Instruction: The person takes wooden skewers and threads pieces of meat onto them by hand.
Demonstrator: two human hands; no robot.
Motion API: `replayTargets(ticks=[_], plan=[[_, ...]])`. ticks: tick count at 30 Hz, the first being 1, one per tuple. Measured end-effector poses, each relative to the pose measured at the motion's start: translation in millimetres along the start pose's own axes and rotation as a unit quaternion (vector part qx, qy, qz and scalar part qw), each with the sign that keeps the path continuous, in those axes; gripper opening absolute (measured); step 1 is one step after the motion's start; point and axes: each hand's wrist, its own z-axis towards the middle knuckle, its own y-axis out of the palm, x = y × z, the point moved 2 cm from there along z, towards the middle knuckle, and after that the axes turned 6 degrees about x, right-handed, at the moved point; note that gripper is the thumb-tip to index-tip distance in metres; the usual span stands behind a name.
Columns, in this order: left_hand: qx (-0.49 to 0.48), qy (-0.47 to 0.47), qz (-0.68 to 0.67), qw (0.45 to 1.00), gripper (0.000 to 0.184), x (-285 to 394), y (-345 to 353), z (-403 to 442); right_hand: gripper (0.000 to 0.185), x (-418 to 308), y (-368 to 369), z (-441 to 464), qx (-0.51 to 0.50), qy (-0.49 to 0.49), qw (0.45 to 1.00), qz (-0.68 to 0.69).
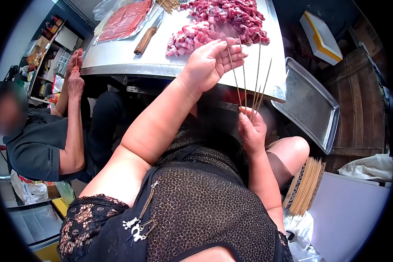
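Note:
My left hand (pixel 207 65) is over the near edge of the metal table (pixel 155 70), palm showing, thumb and fingers apart. It holds nothing that I can see. Thin skewers pass close to its fingers. To the right and lower, my right hand (pixel 252 129) pinches several bare wooden skewers (pixel 258 83), fanned out and pointing up. Beyond my left hand lies a pile of cut raw meat (pixel 249 22), redder at the back and paler in a smaller heap at the front. A wooden-handled knife (pixel 145 40) lies left of the pile.
Red meat skewers (pixel 125 19) lie on plastic at the table's back left, near loose sticks (pixel 168 5). At left a seated co-worker (pixel 35 144) holds a meat piece (pixel 77 59). On the right are a metal tray (pixel 312 105), a skewer basket (pixel 308 185) and a white-yellow box (pixel 321 37).

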Motion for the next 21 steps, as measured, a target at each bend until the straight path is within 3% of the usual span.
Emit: replayTargets(ticks=[3, 5, 8, 11, 14, 18, 21], plan=[[-0.006, 0.005, 0.044, 0.999, 0.026, 1.7, 2.4, -4.4, 0.02, -3.7, -3.4, 0.4, 0.009, -0.019, 1.0, -0.011], [0.043, 0.053, 0.147, 0.987, 0.025, 1.8, 1.7, -7.9, 0.021, -1.5, -6.3, 2.2, 0.012, -0.034, 0.999, -0.009], [0.026, 0.062, 0.111, 0.992, 0.023, 5.2, -3.1, -6.4, 0.023, 5.2, -7.6, 2.0, 0.044, -0.063, 0.996, -0.049], [0.068, 0.072, 0.134, 0.986, 0.022, 4.8, -8.3, -3.2, 0.022, 6.2, -5.4, -2.2, 0.062, -0.063, 0.991, -0.098], [0.075, 0.068, 0.134, 0.986, 0.022, 7.6, -7.2, -2.0, 0.023, 0.4, -7.1, -3.4, 0.049, -0.013, 0.996, -0.079], [0.072, 0.068, 0.102, 0.99, 0.022, 6.3, -7.8, 0.6, 0.022, 0.6, -4.7, -0.7, 0.014, -0.053, 0.996, -0.073], [0.075, 0.064, 0.078, 0.992, 0.021, 3.2, -8.7, 1.9, 0.021, 1.0, -7.0, -2.3, 0.006, -0.032, 0.998, -0.05]])
